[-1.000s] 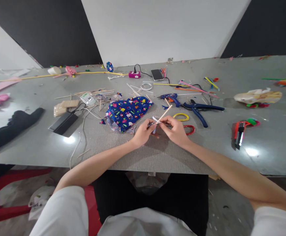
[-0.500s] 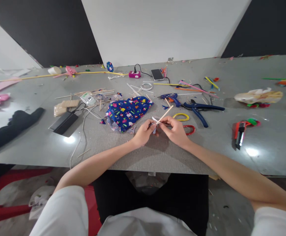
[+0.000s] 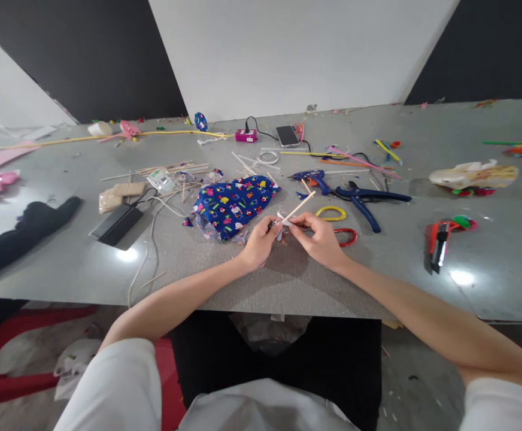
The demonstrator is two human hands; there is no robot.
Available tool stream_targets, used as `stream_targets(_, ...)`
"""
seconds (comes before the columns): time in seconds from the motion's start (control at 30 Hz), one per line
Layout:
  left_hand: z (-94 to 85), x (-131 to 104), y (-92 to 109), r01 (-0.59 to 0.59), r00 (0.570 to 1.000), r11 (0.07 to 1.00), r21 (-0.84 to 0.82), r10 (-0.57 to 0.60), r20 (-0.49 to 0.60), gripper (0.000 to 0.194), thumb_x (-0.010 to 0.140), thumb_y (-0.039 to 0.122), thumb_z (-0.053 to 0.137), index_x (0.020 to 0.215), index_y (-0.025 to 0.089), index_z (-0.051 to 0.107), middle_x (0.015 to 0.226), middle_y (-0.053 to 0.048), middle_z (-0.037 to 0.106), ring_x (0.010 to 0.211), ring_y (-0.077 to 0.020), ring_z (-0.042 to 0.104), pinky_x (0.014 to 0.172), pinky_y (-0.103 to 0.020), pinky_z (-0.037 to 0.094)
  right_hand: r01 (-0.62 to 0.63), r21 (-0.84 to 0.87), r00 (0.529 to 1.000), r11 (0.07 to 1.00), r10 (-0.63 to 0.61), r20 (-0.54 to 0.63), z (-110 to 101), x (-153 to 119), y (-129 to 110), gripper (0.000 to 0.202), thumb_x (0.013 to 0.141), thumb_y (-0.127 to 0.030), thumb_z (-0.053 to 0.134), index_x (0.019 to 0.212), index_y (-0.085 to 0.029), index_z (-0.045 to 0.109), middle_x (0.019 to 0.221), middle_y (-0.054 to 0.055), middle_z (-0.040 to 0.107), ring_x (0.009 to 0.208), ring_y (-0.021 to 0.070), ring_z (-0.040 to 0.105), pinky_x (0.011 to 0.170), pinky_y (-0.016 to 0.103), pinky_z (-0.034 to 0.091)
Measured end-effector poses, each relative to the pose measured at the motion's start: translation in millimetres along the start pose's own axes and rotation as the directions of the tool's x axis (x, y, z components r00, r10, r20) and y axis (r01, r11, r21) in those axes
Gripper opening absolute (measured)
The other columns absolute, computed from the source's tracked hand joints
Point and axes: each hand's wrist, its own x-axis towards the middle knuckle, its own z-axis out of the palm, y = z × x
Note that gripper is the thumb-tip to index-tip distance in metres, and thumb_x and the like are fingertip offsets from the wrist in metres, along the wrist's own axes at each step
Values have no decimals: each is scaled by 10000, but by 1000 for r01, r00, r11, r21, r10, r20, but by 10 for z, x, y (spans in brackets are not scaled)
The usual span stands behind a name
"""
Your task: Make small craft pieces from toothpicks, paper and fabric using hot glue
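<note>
A thin wooden stick (image 3: 300, 205) slants up and to the right from between my hands, just above the table. Its lower end is pinched between the thumb and fingers of my left hand (image 3: 258, 242). A white strip (image 3: 283, 218) curls around or beside the lower part of the stick; which one I cannot tell. The fingertips of my right hand (image 3: 318, 238) are closed on the strip, close to the stick. Just beyond my left hand lies dark blue patterned fabric (image 3: 236, 206). Red-and-yellow-handled scissors (image 3: 330, 213) lie partly hidden behind my right hand.
A blue glue gun (image 3: 312, 178) and dark blue cutters (image 3: 369, 196) lie beyond my right hand. Farther right is a utility knife (image 3: 439, 246). At left are a black box with a cable (image 3: 120, 222) and several sticks (image 3: 175, 169). A phone (image 3: 287, 136) lies at the back.
The stick has tipped a little lower, and its lower end has shifted slightly left. Both hands stay almost in place, with small finger movements.
</note>
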Motion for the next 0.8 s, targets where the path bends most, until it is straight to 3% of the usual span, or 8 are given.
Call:
stream_targets(0.43, 3, -28, 77, 11, 994, 999, -46, -6, 111, 428, 969, 577, 695, 1002, 160, 606, 817, -4, 596, 724, -120, 603, 730, -275, 560, -19, 13, 1000, 1000, 19, -2, -13, 8, -83, 209, 974, -437, 680, 983, -229, 694, 946, 65, 783, 907, 239, 758, 877, 389, 613)
stream_targets(0.8, -3, -6, 63, 64, 993, 998, -30, -60, 103, 479, 942, 632, 698, 957, 167, 586, 789, 19, 556, 705, -119, 609, 715, -282, 562, -20, -3, 999, 1000, 20, -27, -10, 17, -77, 199, 958, -427, 688, 963, -228, 694, 924, 65, 771, 887, 240, 749, 882, 399, 609)
